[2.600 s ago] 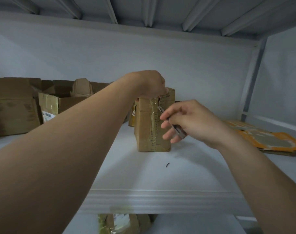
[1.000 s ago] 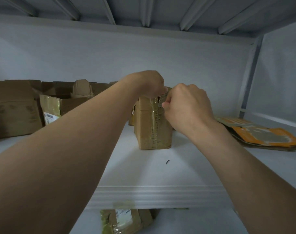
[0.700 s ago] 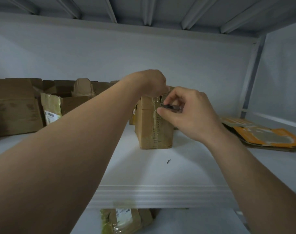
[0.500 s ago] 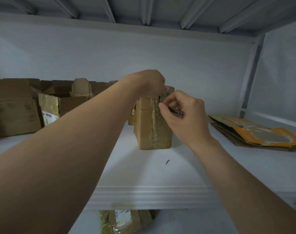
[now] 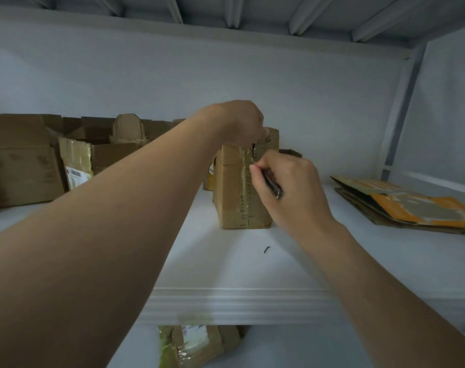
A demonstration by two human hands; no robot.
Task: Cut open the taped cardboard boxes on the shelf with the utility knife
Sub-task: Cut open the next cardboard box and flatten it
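The taped box [image 5: 234, 197] is tan cardboard with a glossy, yellowish tape strip down its front. The utility knife [image 5: 273, 186] looks dark, possibly silvery at its end. The shelf [image 5: 226, 264] is white. The flattened cardboard [image 5: 422, 208] shows orange with grey-green patches. The open box [image 5: 114, 155] is brown, its label [image 5: 74, 178] white with black print.

Storeroom, likely for parcels. White metal shelf [image 5: 239, 301] under a ribbed upper shelf [image 5: 231, 11]; opened, labelled boxes [image 5: 74, 166] at its left end, flattened cardboard [image 5: 412, 208] at its right.
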